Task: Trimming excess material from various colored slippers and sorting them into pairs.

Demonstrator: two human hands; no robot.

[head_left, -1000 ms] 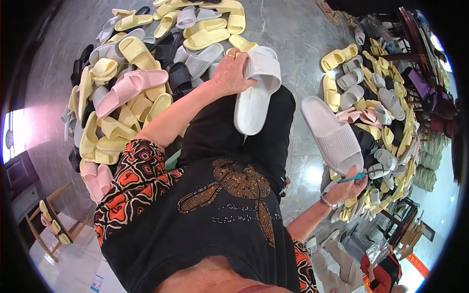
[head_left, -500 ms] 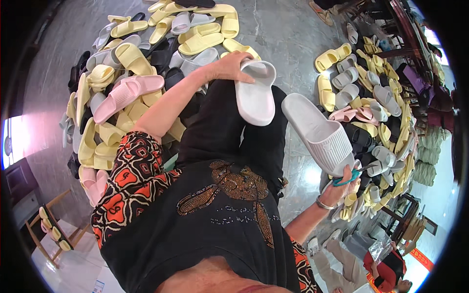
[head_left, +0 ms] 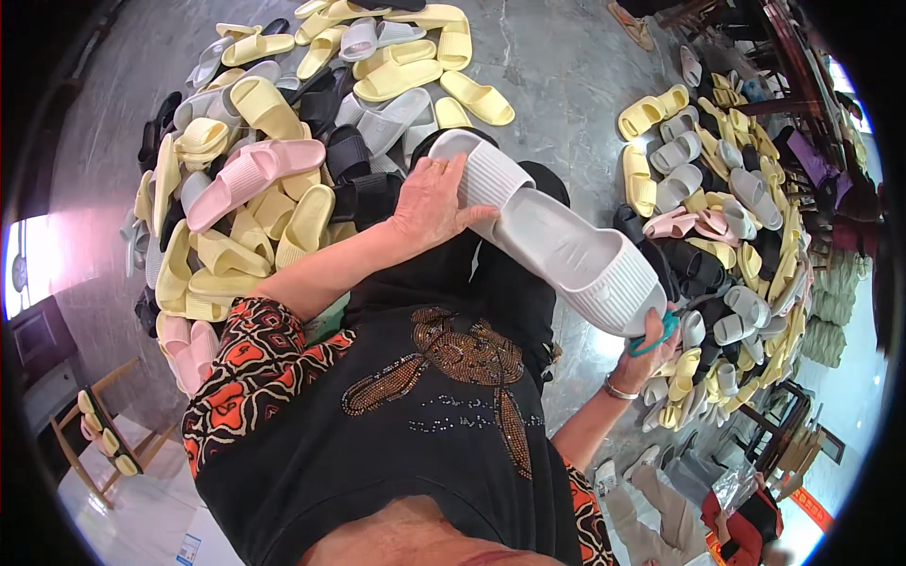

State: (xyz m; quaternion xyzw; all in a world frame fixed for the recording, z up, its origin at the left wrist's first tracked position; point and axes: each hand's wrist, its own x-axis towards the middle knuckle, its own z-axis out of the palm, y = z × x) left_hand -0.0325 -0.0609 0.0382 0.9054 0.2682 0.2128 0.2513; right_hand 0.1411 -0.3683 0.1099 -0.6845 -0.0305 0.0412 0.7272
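Over my lap, my left hand (head_left: 432,203) grips a light grey slide slipper (head_left: 484,168) by its side, thumb below and fingers over the ribbed strap. My right hand (head_left: 649,351) is closed on the toe end of a second grey slide slipper (head_left: 557,241), its sole facing up toward me. The two slippers meet, the heel of the right one lying against the left one near its strap. Teal-handled scissors (head_left: 668,332) hang on the fingers of my right hand; their blades are mostly hidden.
A big heap of yellow, grey, black and pink slippers (head_left: 269,108) covers the floor ahead and to my left. Another heap (head_left: 727,226) lies to my right. A wooden chair (head_left: 99,429) stands at lower left. Another person (head_left: 746,519) is at lower right.
My left hand has turned its slipper over, from sole side to strap side, and brought it against the other one. The right slipper has shifted left and tilted flatter.
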